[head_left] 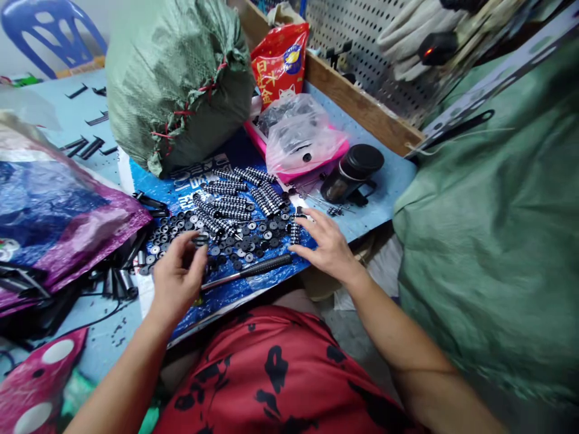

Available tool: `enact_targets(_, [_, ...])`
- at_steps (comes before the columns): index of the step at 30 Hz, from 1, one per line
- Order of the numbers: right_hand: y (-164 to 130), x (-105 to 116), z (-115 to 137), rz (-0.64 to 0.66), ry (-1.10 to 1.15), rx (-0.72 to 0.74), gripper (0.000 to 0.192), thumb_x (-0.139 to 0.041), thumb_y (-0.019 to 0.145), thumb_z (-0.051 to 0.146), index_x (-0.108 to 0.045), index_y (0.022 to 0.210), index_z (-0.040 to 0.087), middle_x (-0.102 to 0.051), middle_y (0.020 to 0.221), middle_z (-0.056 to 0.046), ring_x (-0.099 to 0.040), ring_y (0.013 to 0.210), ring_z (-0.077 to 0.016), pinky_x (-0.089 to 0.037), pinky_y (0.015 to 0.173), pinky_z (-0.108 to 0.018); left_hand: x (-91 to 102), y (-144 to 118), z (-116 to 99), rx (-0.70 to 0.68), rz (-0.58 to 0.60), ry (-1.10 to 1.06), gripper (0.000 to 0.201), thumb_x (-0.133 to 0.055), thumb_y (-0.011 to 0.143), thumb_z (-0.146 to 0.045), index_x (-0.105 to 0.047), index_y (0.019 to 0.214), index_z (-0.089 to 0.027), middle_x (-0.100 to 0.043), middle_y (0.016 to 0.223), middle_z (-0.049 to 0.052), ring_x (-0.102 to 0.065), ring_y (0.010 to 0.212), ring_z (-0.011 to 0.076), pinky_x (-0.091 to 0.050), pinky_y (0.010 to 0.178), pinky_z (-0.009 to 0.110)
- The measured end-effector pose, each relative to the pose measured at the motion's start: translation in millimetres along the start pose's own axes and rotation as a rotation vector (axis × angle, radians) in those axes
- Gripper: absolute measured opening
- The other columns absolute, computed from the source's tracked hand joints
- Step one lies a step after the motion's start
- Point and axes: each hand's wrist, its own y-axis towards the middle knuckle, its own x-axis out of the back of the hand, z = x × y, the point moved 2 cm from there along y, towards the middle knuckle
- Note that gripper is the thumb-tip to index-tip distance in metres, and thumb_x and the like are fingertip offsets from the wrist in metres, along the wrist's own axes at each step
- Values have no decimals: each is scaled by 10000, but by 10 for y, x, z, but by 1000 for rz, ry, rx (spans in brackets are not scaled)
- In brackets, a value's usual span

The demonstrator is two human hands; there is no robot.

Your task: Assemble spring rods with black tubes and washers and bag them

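Note:
My left hand (pixel 177 274) is curled at the near edge of a pile of small black and grey washers (pixel 246 246). A few black washers (pixel 200 240) show between its thumb and forefinger. My right hand (pixel 324 242) is at the pile's right side. A short striped stack of washers (pixel 295 231) spans the gap between its thumb and fingers. Behind the pile lie several longer striped washer stacks (pixel 233 207). A screwdriver-like tool with a black handle (pixel 266 265) lies in front, its metal shaft pointing to my left hand.
A bulging green woven sack (pixel 176 84) stands behind the stacks. A pink tray (pixel 289 172) holds a clear plastic bag (pixel 298 129). A black lidded mug (pixel 350 175) stands right. Black plastic parts (pixel 120 280) and a purple-blue bag (pixel 58 205) are left. Green sheeting (pixel 493 229) hangs at far right.

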Motion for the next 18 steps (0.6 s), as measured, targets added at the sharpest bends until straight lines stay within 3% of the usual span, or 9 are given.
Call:
enact_targets(2, [50, -77, -21, 107, -18, 15, 709, -814, 839, 465, -566, 1408, 122, -528, 1482, -221, -522, 1386, -374, -474, 1115, -524, -280, -1, -168, 105, 165, -337, 417, -645, 926, -463, -631, 1206, -154, -567, 754, -5, -500, 613, 106, -396, 562, 223])
enact_targets(4, [71, -112, -74, 129, 2, 21, 730, -814, 836, 486, -551, 1413, 124, -582, 1419, -206, -577, 1325, -358, -499, 1086, -515, -616, 10, -322, 171, 306, -545, 416, -655, 901, -467, -625, 1154, -139, -529, 718, -14, -476, 625, 103, -381, 570, 213])
enact_targets(8, [-38, 12, -179, -68, 69, -30, 745, -789, 858, 515, -512, 1445, 150, -609, 1400, -181, -592, 1318, -313, -484, 1122, -473, -1193, 71, -567, 167, 477, -660, 394, -658, 871, -432, -614, 1119, -129, -519, 706, -17, -462, 635, 108, -373, 594, 227])
enact_targets(11, [-196, 169, -259, -159, 51, -160, 763, -786, 856, 530, -496, 1459, 164, -632, 1368, -171, -635, 1256, -302, -519, 1076, -450, -1494, 160, -749, 98, 577, -531, 347, -619, 899, -374, -627, 1150, -133, -563, 736, -4, -489, 647, 121, -382, 617, 250])
enact_targets(15, [-359, 290, -360, -39, 18, -171, 734, -762, 870, 556, -501, 1442, 178, -655, 1334, -153, -665, 1199, -306, -541, 1021, -456, -1800, 351, -1038, -10, 638, -203, 359, -591, 941, -323, -634, 1248, -143, -660, 807, 28, -586, 711, 163, -421, 682, 283])
enact_targets(18, [-420, 325, -406, 6, 31, -156, 732, -759, 872, 556, -498, 1444, 182, -652, 1345, -147, -657, 1217, -305, -533, 1026, -460, -1942, 487, -1223, -99, 638, 71, 322, -573, 957, -312, -652, 1228, -157, -732, 953, 91, -679, 877, 231, -461, 781, 323])
